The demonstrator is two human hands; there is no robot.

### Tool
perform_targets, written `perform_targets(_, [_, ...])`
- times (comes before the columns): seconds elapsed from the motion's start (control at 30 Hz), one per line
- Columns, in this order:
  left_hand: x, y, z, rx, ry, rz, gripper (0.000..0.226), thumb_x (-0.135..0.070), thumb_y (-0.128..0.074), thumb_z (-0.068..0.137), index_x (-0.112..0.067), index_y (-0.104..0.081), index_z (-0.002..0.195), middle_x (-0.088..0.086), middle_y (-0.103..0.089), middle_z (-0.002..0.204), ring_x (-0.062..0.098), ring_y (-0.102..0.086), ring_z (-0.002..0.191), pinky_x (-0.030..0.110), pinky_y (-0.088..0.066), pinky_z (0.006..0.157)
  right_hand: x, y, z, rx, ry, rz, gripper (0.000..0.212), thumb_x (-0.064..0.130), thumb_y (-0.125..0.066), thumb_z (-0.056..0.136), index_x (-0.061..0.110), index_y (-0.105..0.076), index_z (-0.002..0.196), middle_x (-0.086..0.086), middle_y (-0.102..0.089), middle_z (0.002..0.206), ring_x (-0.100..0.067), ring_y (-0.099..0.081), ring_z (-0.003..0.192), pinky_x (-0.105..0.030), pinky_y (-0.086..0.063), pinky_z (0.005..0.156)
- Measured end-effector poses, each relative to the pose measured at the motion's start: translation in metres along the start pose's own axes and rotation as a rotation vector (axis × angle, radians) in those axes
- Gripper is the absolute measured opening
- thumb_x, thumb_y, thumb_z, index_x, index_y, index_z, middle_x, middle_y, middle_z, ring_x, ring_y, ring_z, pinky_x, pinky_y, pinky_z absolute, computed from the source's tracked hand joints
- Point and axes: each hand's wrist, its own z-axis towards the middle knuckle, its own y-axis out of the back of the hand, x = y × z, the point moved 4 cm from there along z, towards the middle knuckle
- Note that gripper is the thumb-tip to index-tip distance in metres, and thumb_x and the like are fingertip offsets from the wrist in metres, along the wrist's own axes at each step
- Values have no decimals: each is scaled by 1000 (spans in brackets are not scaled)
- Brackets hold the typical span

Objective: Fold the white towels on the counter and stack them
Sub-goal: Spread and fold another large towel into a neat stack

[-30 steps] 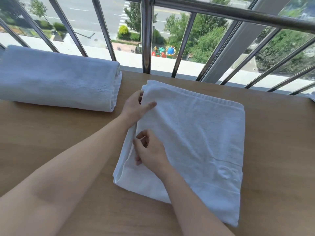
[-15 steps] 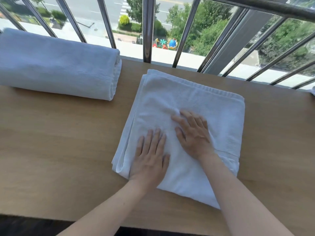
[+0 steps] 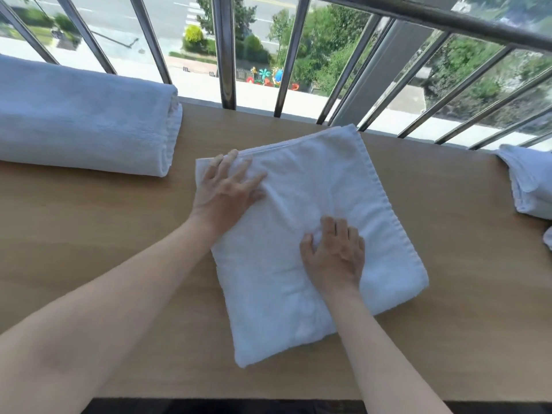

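Observation:
A folded white towel (image 3: 325, 186) lies flat in the middle of the wooden counter (image 3: 89, 234), turned a little clockwise. My left hand (image 3: 227, 192) rests on its far left corner with spread, straight fingers. My right hand (image 3: 336, 255) presses on the towel's middle, fingers slightly bent into the cloth, which bunches a little at the fingertips. A stack of folded white towels (image 3: 80, 118) sits at the far left of the counter. More white towels (image 3: 531, 180) lie at the right edge, partly cut off by the frame.
A metal railing (image 3: 227, 55) with slanted bars runs along the counter's far edge, with the street and trees far below. The counter's near edge (image 3: 239, 400) is at the bottom of the view. Bare wood shows between the middle towel and the piles on either side.
The towel has turned clockwise on the counter. My left hand moved from the towel's near middle up to its far left corner. My right hand shifted toward the towel's near right.

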Motion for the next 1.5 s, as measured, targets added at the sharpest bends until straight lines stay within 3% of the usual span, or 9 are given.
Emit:
perform_targets(0.07, [-30,-2,-11,57,141,-28,45,-21,-65,92,-18,-59,137,15,-45,152,42,-37,142,52,-26,114,7,1,0,25,-46,9,36,38,-60,87,10,-57,109,-11,-58,92,-33,-57,80,-37,-45,63])
perform_targets(0.17, [-78,-16,-56,174,305,-199,66,-41,-45,98,-15,-27,156,9,-17,166,37,-8,152,51,-6,121,10,1,4,41,-92,25,40,38,-62,87,10,-59,115,-13,-64,81,-36,-64,70,-36,-47,55])
perform_targets(0.33, [-81,-32,-49,264,200,-109,73,-54,-29,95,-21,-17,159,6,-6,168,33,3,154,57,3,121,-3,-1,0,-4,-2,66,35,32,-66,90,12,-63,118,-10,-68,73,-33,-66,60,-35,-47,50])
perform_targets(0.6, [-83,-28,-34,335,150,-172,60,-44,-16,103,-27,-7,160,2,3,168,25,11,154,42,18,120,-5,7,-7,-66,65,292,31,19,-47,97,12,-60,124,-5,-64,114,-28,-60,104,-42,-45,91])
perform_targets(0.67, [-100,-22,-67,330,216,-220,61,-45,-15,102,-28,-7,160,0,4,168,22,15,153,41,16,121,-8,3,-32,-55,152,281,39,23,-42,99,14,-55,134,-5,-57,134,-26,-50,129,-44,-37,108])
perform_targets(0.73, [-116,-18,-99,342,233,-198,63,-48,-20,101,-27,-9,160,0,2,168,21,13,153,44,8,122,-14,-8,-55,75,222,225,52,32,-37,102,18,-37,152,-4,-29,162,-22,-19,151,-47,-16,122])
perform_targets(0.8, [-124,-19,-114,343,222,-129,64,-49,-23,101,-25,-13,160,3,-3,168,24,6,154,47,1,122,-20,-17,-62,150,263,192,60,37,-35,102,21,-21,158,-1,-8,167,-21,-1,154,-48,-6,124])
perform_targets(1.37, [-126,-16,-105,303,253,-114,65,-46,-27,96,-26,-26,158,3,-14,167,25,-9,154,48,-9,124,-25,-27,-55,228,235,174,62,45,-22,103,28,-7,160,3,3,168,-17,9,153,-47,2,123])
perform_targets(1.5, [-124,-18,-106,274,227,-120,66,-47,-29,96,-26,-26,158,4,-15,166,26,-10,154,47,-7,124,-68,-25,-58,228,69,60,62,59,-12,101,42,10,156,7,17,166,-17,19,152,-44,10,122])
